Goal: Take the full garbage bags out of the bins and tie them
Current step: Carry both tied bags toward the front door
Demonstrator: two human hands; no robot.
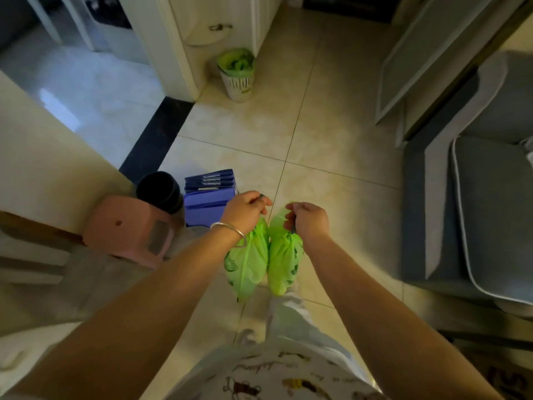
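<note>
A bright green garbage bag [261,259] hangs in the air in front of me, above the tiled floor. My left hand [245,210] grips one gathered side of its top, and my right hand [307,219] pinches the other side. The two halves of the bag hang down side by side between my wrists. A silver bangle sits on my left wrist. Farther away, by the white door frame, stands a white slotted bin [238,79] lined with another green bag [236,62]. An unlined black bin [160,190] stands at the left by the wall.
A pink plastic stool [129,229] and purple folders [209,197] sit on the floor left of my hands. A grey sofa [473,215] fills the right side. A dark threshold strip [157,137] leads into another room at the left.
</note>
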